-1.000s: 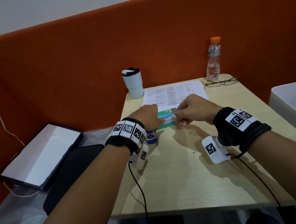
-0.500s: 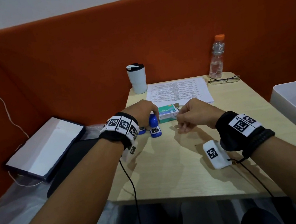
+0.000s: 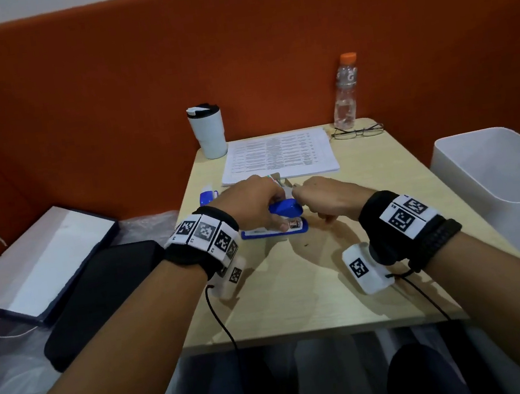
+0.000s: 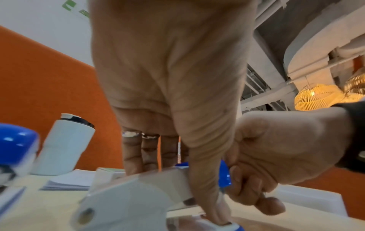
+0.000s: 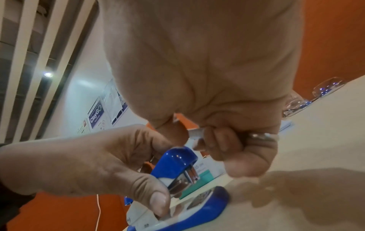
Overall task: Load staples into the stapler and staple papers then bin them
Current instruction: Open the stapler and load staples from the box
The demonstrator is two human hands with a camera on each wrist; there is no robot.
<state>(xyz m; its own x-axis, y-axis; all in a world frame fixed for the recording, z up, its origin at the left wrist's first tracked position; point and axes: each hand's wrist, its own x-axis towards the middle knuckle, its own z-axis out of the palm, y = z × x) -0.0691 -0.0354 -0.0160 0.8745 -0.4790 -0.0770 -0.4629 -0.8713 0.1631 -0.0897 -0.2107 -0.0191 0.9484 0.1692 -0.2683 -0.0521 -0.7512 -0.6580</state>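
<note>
A blue-and-white stapler (image 3: 283, 209) sits mid-table with its base (image 3: 273, 232) flat and its top swung up. My left hand (image 3: 253, 204) grips the raised top, thumb down on the base (image 5: 177, 215). My right hand (image 3: 321, 198) pinches a short silver strip of staples (image 5: 194, 132) just above the stapler's front end (image 5: 175, 162). The green-and-white staple box (image 5: 207, 170) lies behind the stapler, mostly hidden in the head view. A stack of printed papers (image 3: 280, 157) lies further back. The white bin (image 3: 498, 185) stands to the right of the table.
A second blue-and-white stapler (image 3: 207, 197) lies left of my left hand. At the back stand a white tumbler (image 3: 208, 130) and a clear bottle (image 3: 346, 93), with glasses (image 3: 357, 131) beside it. A flat box (image 3: 39, 262) lies off to the left.
The stapler stood on end by the staple box; now my left hand holds it nearer, base flat and top open. My right hand has brought the staple strip to its front.
</note>
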